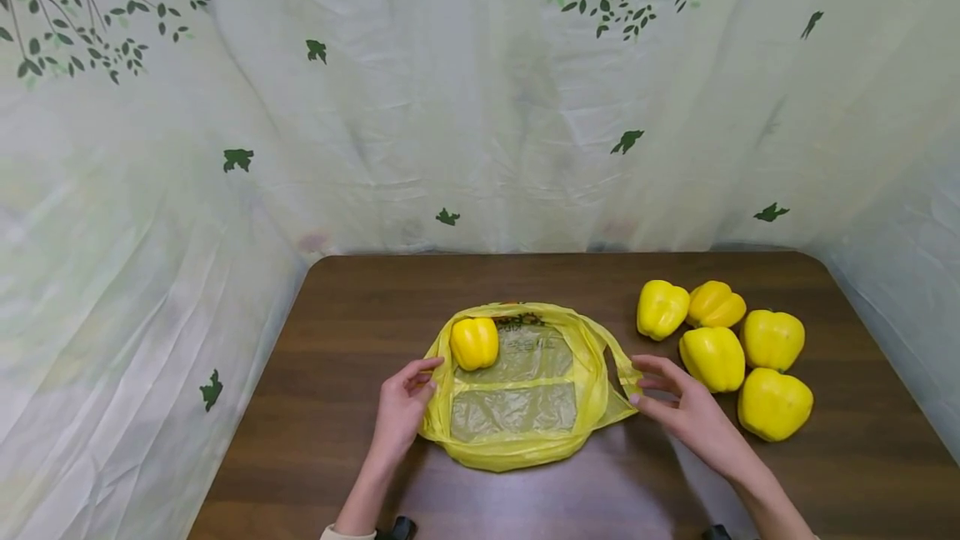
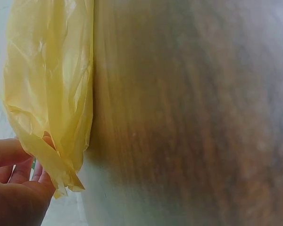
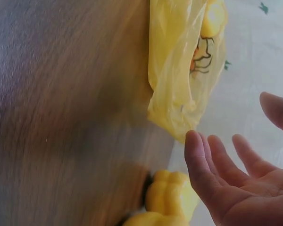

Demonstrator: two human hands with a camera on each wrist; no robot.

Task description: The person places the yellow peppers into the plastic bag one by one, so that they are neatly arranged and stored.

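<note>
A thin yellow plastic bag (image 1: 510,457) lies on the table with its mouth spread wide. Inside it, toward the back left, sits one yellow bell pepper (image 1: 475,344). My left hand (image 1: 401,407) pinches the bag's left end; the left wrist view shows the crumpled plastic (image 2: 49,94) between thumb and fingers. At the other end, my right hand (image 1: 690,411) has its fingers spread and thumb apart, fingertips (image 3: 194,141) right at the tip of the bag's handle loop (image 1: 624,373).
Several more yellow bell peppers (image 1: 712,359) are grouped on the right of the brown wooden table (image 1: 360,290), just beyond my right hand. A pale cloth with leaf prints (image 1: 480,107) hangs behind the table and along both sides.
</note>
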